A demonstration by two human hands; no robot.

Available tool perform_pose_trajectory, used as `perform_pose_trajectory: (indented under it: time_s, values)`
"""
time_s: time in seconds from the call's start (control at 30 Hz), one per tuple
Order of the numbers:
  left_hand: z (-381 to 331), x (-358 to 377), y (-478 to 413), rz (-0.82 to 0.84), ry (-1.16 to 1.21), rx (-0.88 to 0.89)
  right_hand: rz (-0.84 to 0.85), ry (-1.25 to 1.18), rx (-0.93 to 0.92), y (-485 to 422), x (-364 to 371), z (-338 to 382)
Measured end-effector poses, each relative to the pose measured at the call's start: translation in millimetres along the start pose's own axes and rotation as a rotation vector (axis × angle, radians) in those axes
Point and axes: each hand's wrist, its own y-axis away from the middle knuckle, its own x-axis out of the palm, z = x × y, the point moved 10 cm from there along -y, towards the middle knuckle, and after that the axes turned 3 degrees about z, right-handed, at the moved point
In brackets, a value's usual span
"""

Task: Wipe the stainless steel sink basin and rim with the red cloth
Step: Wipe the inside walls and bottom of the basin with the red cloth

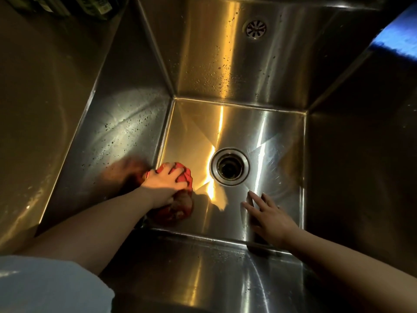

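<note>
I look down into a deep stainless steel sink basin [277, 132] with a round drain [229, 166] in its floor. A bunched red cloth [181, 211] lies on the floor at the basin's near left corner. My left hand [163, 182] presses on top of the cloth and grips it. My right hand [268, 213] rests flat on the floor to the right of the cloth, below the drain, fingers spread and holding nothing. Water droplets speckle the left wall [117, 136] and the far wall [216, 64].
An overflow grate [255, 28] sits high on the far wall. The flat steel rim [33, 98] runs along the left, with dark bottles [90, 7] at its far end. A blue-lit edge [397, 35] shows at the top right. A light sleeve [45, 288] covers my left upper arm.
</note>
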Motion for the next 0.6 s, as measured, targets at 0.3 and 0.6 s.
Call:
perform_pose_trajectory:
  time_s: [0.3,0.6]
  values:
    - [16,4,-8,-0.058,0.213,-0.119,0.024,-0.002,0.071,1,-1,-7]
    - [-54,6,3,-0.009,0.048,0.176,0.045,0.009,0.064,-2,3,-15]
